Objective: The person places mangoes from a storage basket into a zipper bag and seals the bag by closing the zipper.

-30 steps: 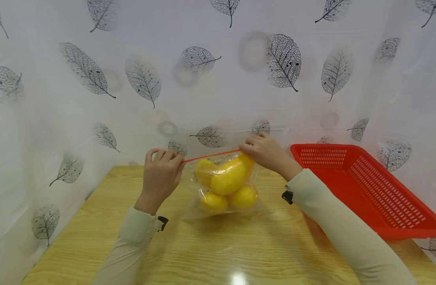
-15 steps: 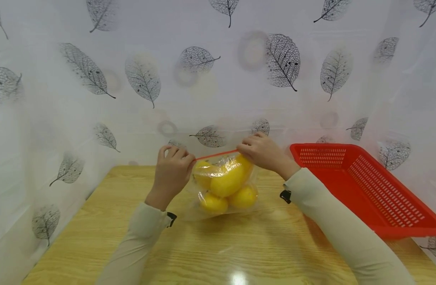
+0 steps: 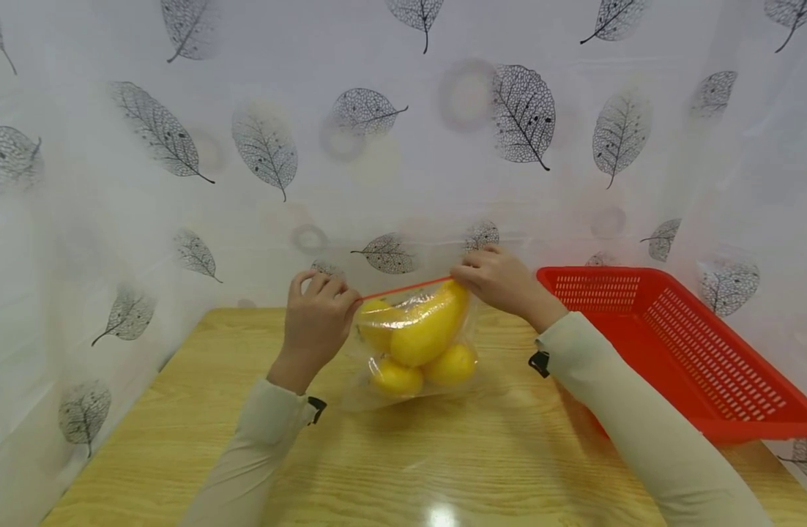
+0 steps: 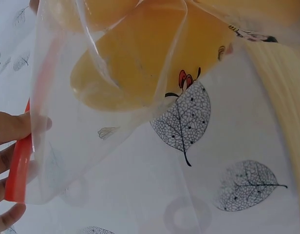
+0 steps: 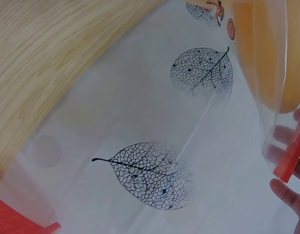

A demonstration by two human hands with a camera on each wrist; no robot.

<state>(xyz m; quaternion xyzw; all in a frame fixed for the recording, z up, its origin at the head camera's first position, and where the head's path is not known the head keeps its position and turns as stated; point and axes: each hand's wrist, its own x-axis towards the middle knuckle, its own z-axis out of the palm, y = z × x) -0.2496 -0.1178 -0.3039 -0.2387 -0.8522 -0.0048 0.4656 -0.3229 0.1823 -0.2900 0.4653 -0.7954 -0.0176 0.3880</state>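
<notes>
A clear plastic bag [image 3: 360, 391] with an orange-red zip strip [image 3: 406, 288] along its top stands on the table. Inside it are several yellow fruits, with a large long curved one [image 3: 425, 333] above smaller rounded ones [image 3: 451, 364]. My left hand [image 3: 319, 318] pinches the strip near its left end; in the left wrist view its fingers [image 4: 9, 129] lie around the red strip end [image 4: 19, 170]. My right hand [image 3: 502, 284] holds the strip's right part. Seen from the right wrist, fingers [image 5: 286, 195] are at the other strip end [image 5: 290, 158].
To the right, a red perforated plastic basket [image 3: 647, 351] sits close to my right forearm. The wooden table [image 3: 403, 461] lies under the bag. A white curtain with leaf prints [image 3: 403, 176] hangs behind and at both sides.
My left hand has moved right along the strip since a second ago, then stayed about there. My right hand has shifted slightly right in the last half second. The bag stays in place.
</notes>
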